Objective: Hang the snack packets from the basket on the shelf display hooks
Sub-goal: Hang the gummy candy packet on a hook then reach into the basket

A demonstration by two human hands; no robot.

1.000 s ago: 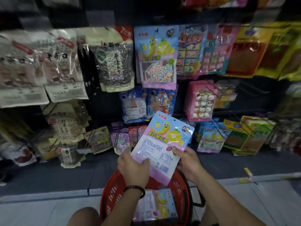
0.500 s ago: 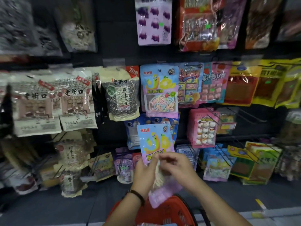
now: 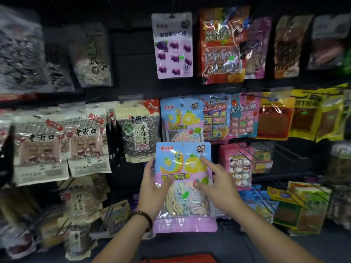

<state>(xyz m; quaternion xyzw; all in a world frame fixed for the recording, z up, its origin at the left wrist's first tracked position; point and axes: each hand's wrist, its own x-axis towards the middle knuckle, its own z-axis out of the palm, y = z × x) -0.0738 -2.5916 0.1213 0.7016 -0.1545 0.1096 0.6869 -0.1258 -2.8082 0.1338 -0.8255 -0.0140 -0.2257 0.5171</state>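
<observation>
I hold a blue and pink marshmallow packet [image 3: 183,168] upright in front of the shelf, its front towards me. My left hand [image 3: 153,188] grips its left edge, thumb on the front. My right hand [image 3: 218,185] touches its right side, with the forefinger stretched up over the front and the thumb against the clear window. Directly above it a matching packet [image 3: 181,118] hangs on a hook. The red basket [image 3: 182,258] shows only as a rim at the bottom edge.
Hanging packets cover the dark shelf wall: sunflower seed bags [image 3: 138,130] to the left, a purple candy packet [image 3: 173,46] above, a pink snowman packet [image 3: 238,166] to the right. Bare wire hooks [image 3: 271,150] jut out at the right. Low boxes [image 3: 302,207] stand at bottom right.
The packet has come up out of the basket and been turned from back to front. It now stands upright just below the matching hanging packet. The view has tilted upward.
</observation>
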